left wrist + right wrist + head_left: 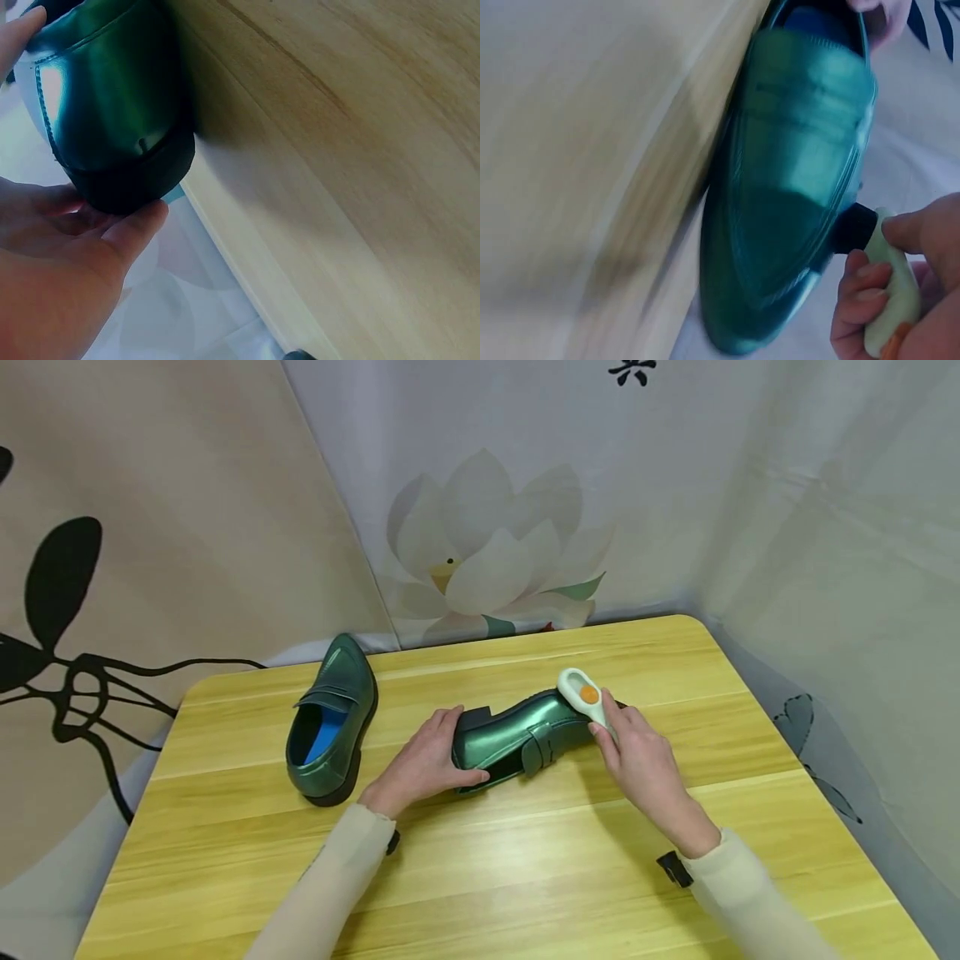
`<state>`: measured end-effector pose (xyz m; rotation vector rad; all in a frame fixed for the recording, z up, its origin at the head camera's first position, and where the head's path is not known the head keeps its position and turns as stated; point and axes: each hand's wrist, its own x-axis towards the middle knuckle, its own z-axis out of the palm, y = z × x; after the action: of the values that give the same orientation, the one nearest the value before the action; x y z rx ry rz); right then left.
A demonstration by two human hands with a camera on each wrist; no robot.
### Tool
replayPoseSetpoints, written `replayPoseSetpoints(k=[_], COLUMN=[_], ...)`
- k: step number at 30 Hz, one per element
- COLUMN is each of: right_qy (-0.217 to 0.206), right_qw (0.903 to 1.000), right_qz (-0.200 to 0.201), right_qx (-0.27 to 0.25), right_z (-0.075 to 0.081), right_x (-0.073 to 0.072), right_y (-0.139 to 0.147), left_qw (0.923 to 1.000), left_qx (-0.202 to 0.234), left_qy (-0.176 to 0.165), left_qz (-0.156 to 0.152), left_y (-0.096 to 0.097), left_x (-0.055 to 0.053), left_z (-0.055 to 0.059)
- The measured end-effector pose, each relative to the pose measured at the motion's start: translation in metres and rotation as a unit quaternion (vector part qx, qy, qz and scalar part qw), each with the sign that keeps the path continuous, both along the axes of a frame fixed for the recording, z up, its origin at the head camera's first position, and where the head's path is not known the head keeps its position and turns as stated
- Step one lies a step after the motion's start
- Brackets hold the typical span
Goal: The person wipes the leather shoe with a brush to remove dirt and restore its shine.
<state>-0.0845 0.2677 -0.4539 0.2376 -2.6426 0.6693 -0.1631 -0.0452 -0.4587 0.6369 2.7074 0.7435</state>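
A shiny dark green loafer point(506, 732) lies on its side, its opening toward me and its toe to the right. My left hand point(420, 758) grips it around the heel, thumb at the edge of the opening. In the left wrist view, fingers wrap the black heel point(135, 176). My right hand point(643, 762) holds a small shoe brush point(576, 683) with a pale handle and an orange spot. Seen from the right wrist, the brush's black end point(855, 229) meets the side of the loafer point(795, 172) near its front.
A matching green loafer point(341, 681) with a blue insole stands upright at the left, its toe pointing away. Both shoes are on a light wood table point(480, 885) with rounded far corners. Printed cloth point(667, 510) hangs behind and beside it.
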Motion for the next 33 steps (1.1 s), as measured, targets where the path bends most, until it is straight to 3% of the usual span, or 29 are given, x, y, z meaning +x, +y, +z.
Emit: replayPoseSetpoints(k=[4, 7, 16, 20, 26, 33], right_qy=[0.014, 0.008, -0.051, -0.066, -0.026, 0.023], right_qw=[0.9991, 0.9991, 0.9982, 0.9971, 0.9996, 0.9955], right_qz=[0.028, 0.021, -0.03, -0.034, 0.006, 0.066], right_qx=[0.028, 0.037, 0.006, -0.017, -0.006, 0.065], right_z=[0.001, 0.001, -0.002, -0.006, -0.007, 0.001], right_x=[-0.003, -0.001, 0.018, 0.021, 0.008, -0.006], right_y=[-0.016, -0.013, 0.046, 0.059, 0.041, 0.009], left_qw=[1.0, 0.9999, 0.9998, 0.9999, 0.9999, 0.9998], left_qx=[-0.001, 0.0, -0.004, -0.004, -0.004, 0.004], left_qy=[-0.007, -0.014, -0.018, -0.014, -0.014, -0.018], left_qz=[0.002, 0.002, -0.007, -0.007, -0.007, -0.001], left_y=[0.0, 0.0, -0.003, -0.003, -0.004, -0.003], left_x=[0.0, 0.0, -0.002, -0.003, -0.003, -0.001], left_z=[0.0, 0.0, 0.002, 0.002, 0.001, 0.001])
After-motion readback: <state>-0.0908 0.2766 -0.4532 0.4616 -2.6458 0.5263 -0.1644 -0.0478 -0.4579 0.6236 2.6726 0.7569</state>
